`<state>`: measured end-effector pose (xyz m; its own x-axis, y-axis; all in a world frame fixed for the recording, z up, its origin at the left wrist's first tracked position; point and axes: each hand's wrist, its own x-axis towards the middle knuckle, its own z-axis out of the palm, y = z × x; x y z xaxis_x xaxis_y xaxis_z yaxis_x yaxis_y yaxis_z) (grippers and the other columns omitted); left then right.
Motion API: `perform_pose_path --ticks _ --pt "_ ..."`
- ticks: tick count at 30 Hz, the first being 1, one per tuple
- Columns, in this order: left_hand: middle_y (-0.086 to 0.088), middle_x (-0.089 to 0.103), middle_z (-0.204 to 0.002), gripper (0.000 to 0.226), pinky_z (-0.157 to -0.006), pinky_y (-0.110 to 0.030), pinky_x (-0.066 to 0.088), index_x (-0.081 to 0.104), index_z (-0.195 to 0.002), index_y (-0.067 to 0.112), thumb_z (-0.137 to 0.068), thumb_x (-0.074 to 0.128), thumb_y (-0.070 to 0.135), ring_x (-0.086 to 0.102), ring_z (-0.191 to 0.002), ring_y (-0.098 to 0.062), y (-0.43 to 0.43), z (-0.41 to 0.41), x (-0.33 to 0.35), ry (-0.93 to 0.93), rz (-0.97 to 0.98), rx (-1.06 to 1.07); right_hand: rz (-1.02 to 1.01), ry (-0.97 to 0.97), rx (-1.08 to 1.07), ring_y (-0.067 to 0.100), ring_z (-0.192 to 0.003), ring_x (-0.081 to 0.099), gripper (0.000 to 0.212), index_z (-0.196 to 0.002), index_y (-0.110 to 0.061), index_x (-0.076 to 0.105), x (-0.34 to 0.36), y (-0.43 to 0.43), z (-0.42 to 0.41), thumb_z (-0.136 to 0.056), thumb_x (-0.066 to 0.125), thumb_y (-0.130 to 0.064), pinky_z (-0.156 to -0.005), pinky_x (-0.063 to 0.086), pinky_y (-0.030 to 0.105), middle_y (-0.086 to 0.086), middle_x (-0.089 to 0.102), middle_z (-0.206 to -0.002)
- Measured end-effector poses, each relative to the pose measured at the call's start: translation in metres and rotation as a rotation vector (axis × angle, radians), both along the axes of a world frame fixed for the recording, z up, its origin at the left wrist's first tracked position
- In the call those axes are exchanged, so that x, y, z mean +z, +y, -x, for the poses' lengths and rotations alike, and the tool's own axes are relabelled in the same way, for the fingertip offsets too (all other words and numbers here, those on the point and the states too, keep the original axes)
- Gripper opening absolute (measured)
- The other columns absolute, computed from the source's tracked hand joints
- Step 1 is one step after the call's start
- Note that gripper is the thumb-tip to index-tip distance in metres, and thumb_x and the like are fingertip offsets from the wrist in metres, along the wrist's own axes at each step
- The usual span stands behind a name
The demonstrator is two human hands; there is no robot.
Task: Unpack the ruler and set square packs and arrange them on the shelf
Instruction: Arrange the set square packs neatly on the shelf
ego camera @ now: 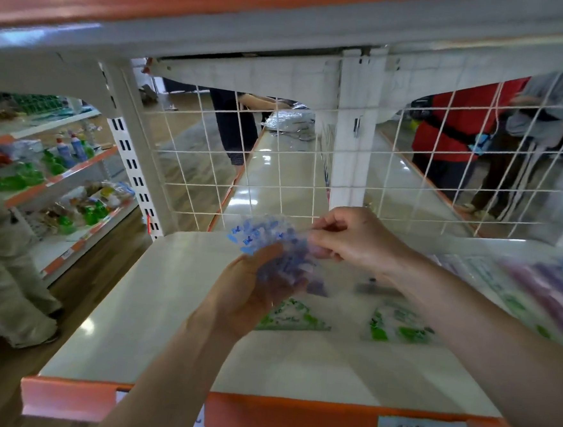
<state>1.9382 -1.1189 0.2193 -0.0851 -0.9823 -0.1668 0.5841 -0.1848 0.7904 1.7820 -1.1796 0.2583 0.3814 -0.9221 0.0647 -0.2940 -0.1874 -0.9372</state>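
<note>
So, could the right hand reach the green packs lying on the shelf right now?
Probably, once freed: the right hand pinches the blue pack that the left hand holds; the green packs lie uncovered just below on the shelf.

The one head-worn camera looks forward and down, close over the shelf (pixel 168 288). Its wire grid (pixel 276 166) back stands at twelve o'clock.

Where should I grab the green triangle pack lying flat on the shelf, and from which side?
Pinch its long front edge, coming from the open front of the shelf. The green triangle pack lies flat with that edge toward you, so fingertips can probably lift it there. The wire grid closes the back, and the left hand, holding the blue-printed pack, hangs over its far corner.
</note>
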Motion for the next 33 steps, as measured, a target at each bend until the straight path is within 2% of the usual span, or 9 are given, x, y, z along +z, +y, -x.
perform_pose_path --ticks 4,9,13,17,19,23,26,29,33 --pt "-0.019 0.063 -0.096 0.032 -0.061 -0.031 0.059 0.066 -0.106 0.000 -0.081 0.056 0.018 0.065 -0.073 -0.026 -0.002 0.008 0.003 0.087 -0.098 -0.061 -0.016 -0.085 -0.062 0.002 -0.048 0.061 0.008 -0.081 -0.007 0.062 0.004 0.001 0.008 -0.088 0.065 -0.005 -0.047 0.046 0.014 0.008 0.065 -0.068" --pt "-0.021 0.063 -0.098 0.033 -0.056 -0.033 0.058 0.057 -0.116 -0.003 -0.092 0.048 0.018 0.053 -0.099 -0.039 -0.003 0.011 0.005 0.050 -0.125 -0.138 0.025 0.001 -0.085 0.002 -0.059 0.059 0.011 -0.078 -0.015 0.062 0.002 0.003 0.014 -0.087 0.067 -0.011 -0.050 0.046 0.013 0.002 0.063 -0.076" --pt "-0.022 0.064 -0.102 0.035 -0.055 -0.032 0.058 0.060 -0.114 0.000 -0.094 0.049 0.026 0.054 -0.084 -0.033 -0.005 0.006 0.008 0.050 -0.101 -0.100 0.090 0.025 -0.081 0.006 -0.062 0.053 0.010 -0.077 -0.017 0.066 0.004 0.004 0.024 -0.085 0.069 -0.011 -0.053 0.045 0.012 -0.001 0.061 -0.070" --pt "-0.022 0.067 -0.101 0.041 -0.063 -0.035 0.059 0.075 -0.092 0.002 -0.085 0.053 0.036 0.060 -0.075 -0.031 -0.002 0.007 0.011 0.033 -0.089 -0.113 0.046 -0.034 -0.040 0.008 -0.062 0.062 0.006 -0.084 -0.011 0.066 0.003 0.008 0.028 -0.088 0.065 -0.006 -0.053 0.048 0.012 0.005 0.069 -0.074" --pt "-0.022 0.066 -0.103 0.040 -0.063 -0.036 0.059 0.072 -0.098 0.001 -0.086 0.053 0.035 0.063 -0.074 -0.032 0.000 0.007 0.012 0.034 -0.080 -0.131 0.085 -0.013 -0.074 0.006 -0.064 0.058 0.007 -0.082 -0.014 0.068 0.002 0.008 0.029 -0.086 0.067 -0.008 -0.057 0.047 0.013 0.000 0.066 -0.073" --pt "-0.021 0.067 -0.104 0.035 -0.067 -0.038 0.060 0.070 -0.099 0.001 -0.087 0.052 0.028 0.059 -0.081 -0.036 0.002 0.007 0.010 0.074 -0.047 -0.159 0.100 -0.010 -0.120 0.006 -0.062 0.052 0.003 -0.085 -0.011 0.071 0.003 0.007 0.035 -0.084 0.070 -0.013 -0.069 0.050 0.027 -0.002 0.061 -0.069" --pt "-0.020 0.068 -0.093 0.037 -0.057 -0.032 0.057 0.071 -0.092 0.001 -0.096 0.044 0.025 0.059 -0.060 -0.032 0.005 0.006 0.011 0.061 -0.001 -0.160 0.019 -0.066 -0.130 0.008 -0.061 0.058 0.005 -0.088 -0.007 0.069 0.004 0.007 0.039 -0.086 0.067 -0.010 -0.075 0.052 0.036 0.001 0.067 -0.071" --pt "-0.018 0.069 -0.087 0.028 -0.049 -0.026 0.054 0.065 -0.087 0.002 -0.094 0.045 0.019 0.057 -0.050 -0.026 0.006 0.005 0.015 0.043 -0.007 -0.104 -0.007 -0.051 -0.146 0.009 -0.064 0.059 0.002 -0.086 -0.009 0.068 0.005 0.007 0.042 -0.086 0.066 -0.009 -0.065 0.048 0.026 0.002 0.067 -0.072" --pt "-0.017 0.069 -0.095 0.016 -0.052 -0.027 0.057 0.065 -0.088 0.003 -0.090 0.053 0.014 0.061 -0.056 -0.025 0.003 0.001 0.014 0.019 -0.061 -0.001 -0.034 -0.120 -0.205 0.014 -0.064 0.056 0.002 -0.085 -0.004 0.068 0.008 0.009 0.047 -0.085 0.067 -0.006 -0.058 0.051 0.023 0.008 0.061 -0.070"
